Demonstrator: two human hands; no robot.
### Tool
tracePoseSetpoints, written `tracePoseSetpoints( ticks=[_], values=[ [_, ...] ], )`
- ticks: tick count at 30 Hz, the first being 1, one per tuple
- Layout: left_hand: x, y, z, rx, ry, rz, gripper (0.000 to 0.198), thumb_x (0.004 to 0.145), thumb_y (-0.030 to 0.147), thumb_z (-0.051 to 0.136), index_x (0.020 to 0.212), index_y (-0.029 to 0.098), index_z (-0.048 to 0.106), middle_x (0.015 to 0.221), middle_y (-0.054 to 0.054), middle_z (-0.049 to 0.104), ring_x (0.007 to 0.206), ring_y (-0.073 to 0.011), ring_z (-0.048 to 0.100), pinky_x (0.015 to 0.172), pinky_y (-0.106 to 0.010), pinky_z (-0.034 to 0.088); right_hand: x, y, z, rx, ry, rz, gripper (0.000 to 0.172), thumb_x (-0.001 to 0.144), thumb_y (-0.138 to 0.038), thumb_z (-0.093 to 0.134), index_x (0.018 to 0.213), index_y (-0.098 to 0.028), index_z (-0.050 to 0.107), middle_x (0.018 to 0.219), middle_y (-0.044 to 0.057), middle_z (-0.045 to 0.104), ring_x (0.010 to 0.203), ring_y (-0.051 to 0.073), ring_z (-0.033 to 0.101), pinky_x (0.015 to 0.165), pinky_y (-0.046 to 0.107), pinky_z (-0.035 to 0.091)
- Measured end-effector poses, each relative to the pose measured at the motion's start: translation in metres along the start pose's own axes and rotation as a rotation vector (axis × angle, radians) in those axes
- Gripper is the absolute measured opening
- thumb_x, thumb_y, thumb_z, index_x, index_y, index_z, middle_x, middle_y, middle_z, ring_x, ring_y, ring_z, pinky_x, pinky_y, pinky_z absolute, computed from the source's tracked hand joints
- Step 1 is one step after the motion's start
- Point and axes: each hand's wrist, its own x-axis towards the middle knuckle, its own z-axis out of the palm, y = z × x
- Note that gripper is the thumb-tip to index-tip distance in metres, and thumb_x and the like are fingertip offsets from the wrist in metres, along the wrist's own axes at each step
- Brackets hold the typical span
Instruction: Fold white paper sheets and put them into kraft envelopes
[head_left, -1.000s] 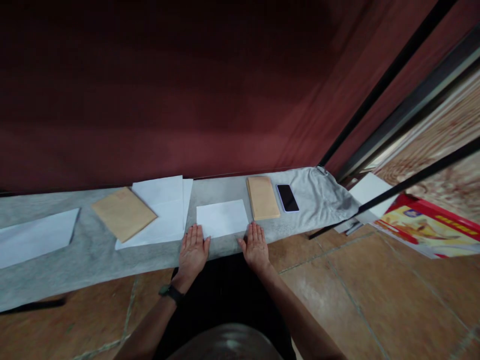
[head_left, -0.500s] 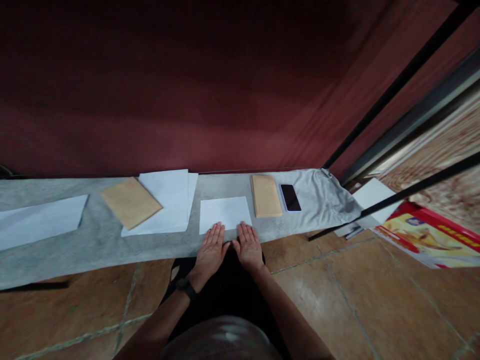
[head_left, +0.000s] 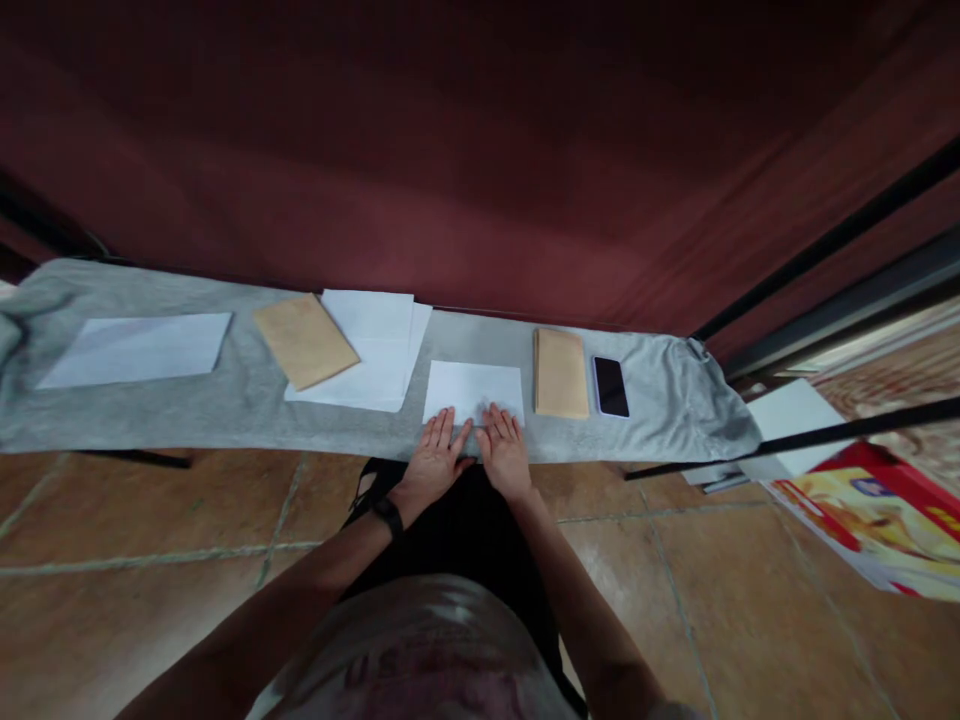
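Note:
A small white sheet of paper (head_left: 474, 386) lies flat on the grey cloth right in front of me. My left hand (head_left: 435, 462) rests palm down with fingers stretched out over its near left edge. Over the near right edge lies my right hand (head_left: 506, 455), also flat, with its fingertips on the paper. Just right of the sheet is a stack of brown envelopes (head_left: 561, 372). Left of it, larger white sheets (head_left: 375, 350) lie overlapped, and a brown envelope (head_left: 306, 342) sits slanted across their left part.
A phone (head_left: 612, 387) lies right of the envelope stack. Another white sheet (head_left: 142, 348) is at the far left of the narrow cloth-covered table (head_left: 225, 425). A dark red wall (head_left: 450, 220) stands behind. A red and yellow box (head_left: 885, 520) is at lower right.
The camera view has shifted, showing more of the table's left end. Both hands stay flat on the small sheet, their fingers now a little farther over it.

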Motion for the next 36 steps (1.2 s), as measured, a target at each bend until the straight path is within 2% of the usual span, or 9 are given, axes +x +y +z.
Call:
tracePoseSetpoints(
  ticks=[4,13,21,29,33,36],
  values=[
    [-0.002,-0.002,-0.001,-0.02,-0.015,0.008,0.069,0.092,0.038,0.062,0.154,0.016,0.04,0.167,-0.02,0.017,0.154,-0.0374,0.013,0.122,-0.057,0.025,0.011,-0.007,0.006,-0.034,-0.059,-0.029,0.05,0.108,-0.036,0.034,0.149,-0.011,0.048,0.156,0.013,0.046,0.146,0.026,0.039,0.122,0.047,0.028],
    [-0.001,-0.002,-0.002,-0.016,-0.033,0.009,0.067,0.093,0.039,0.06,0.154,0.017,0.04,0.166,-0.02,0.017,0.154,-0.0368,0.012,0.123,-0.057,0.021,0.032,0.002,0.015,-0.091,-0.08,0.043,0.049,0.107,-0.038,0.039,0.152,-0.023,0.044,0.161,0.013,0.037,0.148,0.033,0.034,0.12,0.06,0.021],
    [0.0,-0.002,-0.002,0.026,-0.027,0.017,0.068,0.095,0.041,0.058,0.156,0.02,0.036,0.166,-0.02,0.017,0.154,-0.0369,0.016,0.123,-0.057,0.019,0.051,0.007,0.018,-0.084,-0.121,0.088,0.048,0.107,-0.037,0.038,0.154,-0.027,0.041,0.164,0.011,0.032,0.15,0.034,0.029,0.12,0.063,0.015],
    [0.001,0.001,-0.002,0.065,0.026,0.017,0.065,0.097,0.045,0.053,0.152,0.014,0.043,0.163,-0.023,0.026,0.152,-0.0384,0.022,0.122,-0.059,0.022,0.043,0.009,0.013,-0.058,-0.054,0.036,0.046,0.106,-0.041,0.041,0.151,-0.03,0.046,0.162,0.007,0.038,0.147,0.03,0.038,0.122,0.057,0.021],
    [0.004,0.003,-0.01,0.059,0.038,0.008,0.056,0.1,0.042,0.045,0.15,0.016,0.047,0.16,-0.021,0.035,0.15,-0.0362,0.03,0.121,-0.057,0.027,0.032,0.011,0.01,-0.04,-0.004,-0.023,0.044,0.105,-0.04,0.044,0.147,-0.031,0.05,0.159,0.006,0.042,0.144,0.029,0.043,0.122,0.055,0.024],
    [0.009,0.002,-0.014,0.047,0.047,0.002,0.056,0.102,0.042,0.038,0.148,0.012,0.048,0.158,-0.021,0.041,0.149,-0.0334,0.034,0.12,-0.053,0.031,0.022,0.013,0.01,-0.021,0.013,-0.064,0.042,0.105,-0.039,0.046,0.146,-0.032,0.052,0.157,0.005,0.046,0.143,0.028,0.044,0.122,0.054,0.026]
  ],
)
